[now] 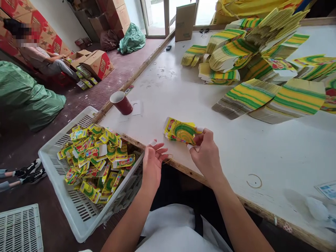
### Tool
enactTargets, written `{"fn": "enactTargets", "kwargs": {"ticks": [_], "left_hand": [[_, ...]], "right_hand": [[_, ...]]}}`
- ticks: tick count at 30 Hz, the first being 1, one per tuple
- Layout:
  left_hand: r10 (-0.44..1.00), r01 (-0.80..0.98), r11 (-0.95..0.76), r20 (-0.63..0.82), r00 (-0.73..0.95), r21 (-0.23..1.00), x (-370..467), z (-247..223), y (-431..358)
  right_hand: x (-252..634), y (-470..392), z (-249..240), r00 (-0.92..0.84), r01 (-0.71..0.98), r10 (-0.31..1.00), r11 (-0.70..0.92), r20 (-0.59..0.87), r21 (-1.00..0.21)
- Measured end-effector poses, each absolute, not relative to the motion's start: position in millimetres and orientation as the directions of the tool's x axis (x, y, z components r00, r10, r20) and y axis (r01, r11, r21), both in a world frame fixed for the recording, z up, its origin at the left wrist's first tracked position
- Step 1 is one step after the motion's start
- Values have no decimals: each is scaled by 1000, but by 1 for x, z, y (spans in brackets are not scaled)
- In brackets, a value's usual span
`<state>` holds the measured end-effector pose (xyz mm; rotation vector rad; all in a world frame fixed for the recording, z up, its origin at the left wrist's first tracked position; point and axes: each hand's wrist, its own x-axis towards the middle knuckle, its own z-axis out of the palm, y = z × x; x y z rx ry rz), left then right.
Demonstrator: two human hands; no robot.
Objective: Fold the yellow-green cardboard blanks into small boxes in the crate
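Observation:
My right hand point(206, 150) pinches the right end of a small stack of flat yellow-green cartons point(181, 131) just above the white table point(189, 101). My left hand point(153, 161) is at the table's front edge with its fingers apart, holding no carton. A thin rubber band point(168, 159) shows beside its fingers. White coverings are on some fingertips of both hands. Left of my left hand, a white plastic basket point(54, 175) holds many small yellow-green boxes point(90, 152).
A red mug point(121, 103) stands near the table's left edge. Bundles of flat cartons point(252, 92) fill the back right. A rubber band point(254, 181) lies at the front right. A seated person point(39, 56) is by open cardboard boxes point(97, 64) at the upper left.

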<state>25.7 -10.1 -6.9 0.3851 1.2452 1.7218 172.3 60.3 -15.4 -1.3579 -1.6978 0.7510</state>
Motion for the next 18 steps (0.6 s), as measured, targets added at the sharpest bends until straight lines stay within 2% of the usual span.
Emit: {"fn": "enactTargets", "kwargs": {"ticks": [2, 4, 6, 8, 12, 18], "left_hand": [[838, -503, -32, -251, -485, 864, 32, -5, -10], [870, -524, -45, -225, -439, 850, 37, 0, -10], [892, -559, -73, -197, -408, 826, 40, 7, -10], [881, -593, -134, -179, -438, 794, 42, 13, -9], [820, -589, -271, -138, -556, 762, 43, 16, -6], [862, -439, -186, -69, -503, 879, 41, 2, -14]], "right_hand": [[172, 50, -8, -151, 316, 979, 181, 140, -931], [170, 36, 0, -312, 140, 948, 117, 68, -983], [167, 20, 6, -462, 3, 887, 21, 17, -1000], [161, 5, 8, -524, -89, 851, -52, 2, -995], [151, -9, 6, -510, -92, 860, -44, 9, -995], [157, 5, 5, -443, -90, 897, -64, -17, -994]]}}
